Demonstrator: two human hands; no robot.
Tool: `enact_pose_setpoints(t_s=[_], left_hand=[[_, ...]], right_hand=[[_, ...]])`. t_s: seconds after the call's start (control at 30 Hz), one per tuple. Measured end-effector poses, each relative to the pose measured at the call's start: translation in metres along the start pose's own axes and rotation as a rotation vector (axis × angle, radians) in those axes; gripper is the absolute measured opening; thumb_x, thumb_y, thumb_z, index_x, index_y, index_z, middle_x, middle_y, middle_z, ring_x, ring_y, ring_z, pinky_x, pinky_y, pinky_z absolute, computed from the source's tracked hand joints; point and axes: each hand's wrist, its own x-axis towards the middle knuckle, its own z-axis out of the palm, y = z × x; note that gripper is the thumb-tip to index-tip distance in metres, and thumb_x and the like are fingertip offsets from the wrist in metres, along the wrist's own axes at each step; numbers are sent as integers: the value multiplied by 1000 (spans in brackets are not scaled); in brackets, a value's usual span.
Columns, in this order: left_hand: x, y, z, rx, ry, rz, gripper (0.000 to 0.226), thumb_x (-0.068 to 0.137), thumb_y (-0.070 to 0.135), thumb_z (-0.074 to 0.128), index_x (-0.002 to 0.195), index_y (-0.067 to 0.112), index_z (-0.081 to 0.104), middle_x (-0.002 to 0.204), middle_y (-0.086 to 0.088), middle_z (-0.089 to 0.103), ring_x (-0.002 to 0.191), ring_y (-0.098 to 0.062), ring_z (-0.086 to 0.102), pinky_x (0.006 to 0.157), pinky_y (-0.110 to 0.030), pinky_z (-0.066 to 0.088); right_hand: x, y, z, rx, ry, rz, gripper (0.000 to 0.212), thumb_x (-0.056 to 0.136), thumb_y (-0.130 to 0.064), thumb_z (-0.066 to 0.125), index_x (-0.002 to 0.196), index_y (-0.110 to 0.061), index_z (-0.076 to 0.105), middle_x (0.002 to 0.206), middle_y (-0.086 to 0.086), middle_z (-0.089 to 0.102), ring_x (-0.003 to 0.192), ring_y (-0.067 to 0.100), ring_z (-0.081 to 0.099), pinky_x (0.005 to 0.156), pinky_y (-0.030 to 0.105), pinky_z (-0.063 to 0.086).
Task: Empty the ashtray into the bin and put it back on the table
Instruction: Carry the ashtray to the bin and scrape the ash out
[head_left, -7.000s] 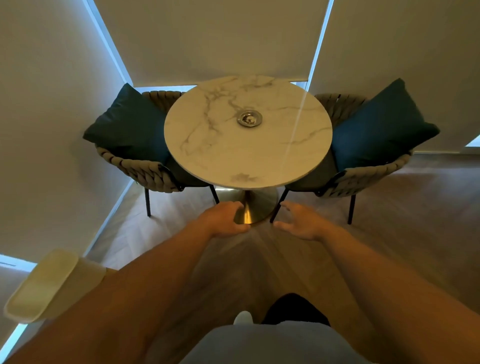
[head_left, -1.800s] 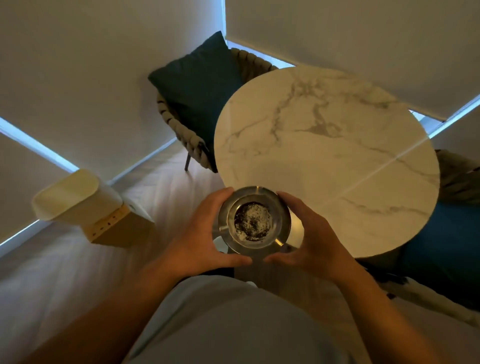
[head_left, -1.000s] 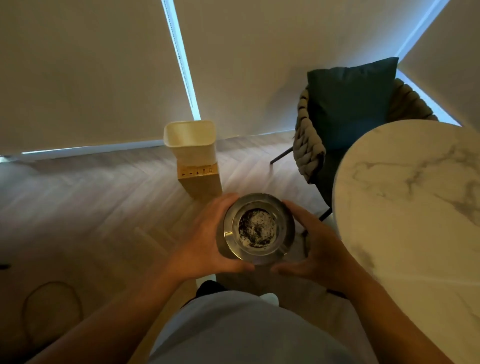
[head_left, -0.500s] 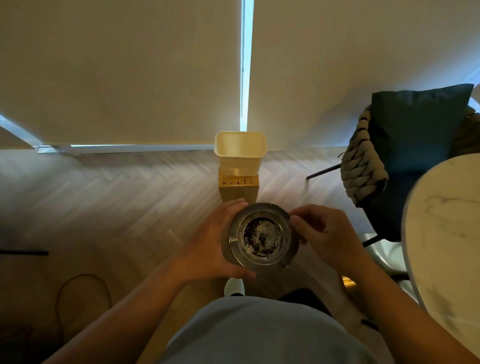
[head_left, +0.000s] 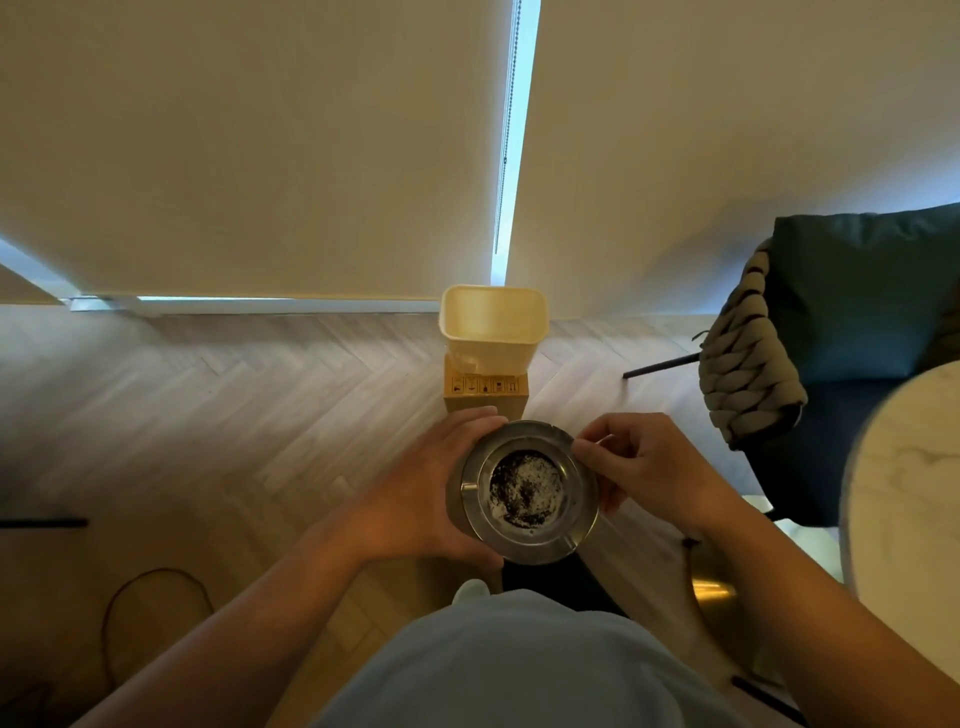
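Note:
A round metal ashtray with dark and pale ash in its bowl is held level in front of my body. My left hand wraps its left side and underside. My right hand pinches the rim at the upper right with thumb and fingers. Straight ahead on the floor stands the cream plastic bin, open at the top, resting on a small cardboard box against the wall. The marble table shows only its edge at the right.
A woven chair with a dark teal cushion stands at the right, next to the table. The table's brass base is near my right side. A cable loop lies on the wooden floor at the lower left.
I have turned from the table to face the bin, which is now centred ahead and closer. My right hand has shifted from cupping the ashtray's side to pinching its rim.

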Motion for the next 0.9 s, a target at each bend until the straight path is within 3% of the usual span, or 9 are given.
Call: enact_pose_setpoints(t_s=[0.27,0.43,0.57,0.67,0.73,0.8,0.9], left_hand=[[74,-21,-30,0,-46,-43,122,47,75,84,149,51,20,156,31,19,146,2,26,117,-41,38],[134,-33,-54,-31,-52,-68,124,47,71,88,150,50,22,156,27,22,146,-3,29,116,-42,39],[176,-41,-78,-93,-93,-77,119,49,61,92,147,51,26,148,35,31,139,4,35,113,-26,37],[201,-56,-99,-120,-124,-133,120,46,58,94,144,58,25,143,47,28,134,20,30,103,-2,31],[216,-71,-114,-147,-131,-173,120,46,58,95,142,63,23,140,53,27,129,28,27,97,5,29],[233,-90,-130,-179,-129,-221,116,49,56,94,145,59,28,143,45,34,131,23,33,106,-8,36],[262,-129,-141,-152,-53,-293,101,61,52,90,147,41,38,148,17,48,134,-1,47,113,-38,43]], right_hand=[[80,-2,-42,26,-139,69,10,93,-18,64,91,-11,69,70,9,74,53,29,69,52,33,59],[143,-9,-81,13,-228,94,11,92,-19,63,93,-10,68,75,9,74,58,30,70,54,31,59],[182,-15,-105,104,-275,113,13,93,-15,62,95,-4,68,80,17,73,61,29,70,57,33,58],[208,-20,-115,162,-265,117,15,92,-16,63,96,-3,69,82,17,74,64,32,70,57,33,57],[224,-20,-118,204,-216,129,14,92,-15,62,95,-3,69,81,17,73,64,34,69,57,35,57],[240,-17,-119,232,-134,150,13,91,-14,62,93,-4,70,79,16,74,62,32,69,57,35,57],[259,-3,-117,308,6,183,14,93,-12,60,91,-3,70,75,18,73,60,29,68,57,35,57]])
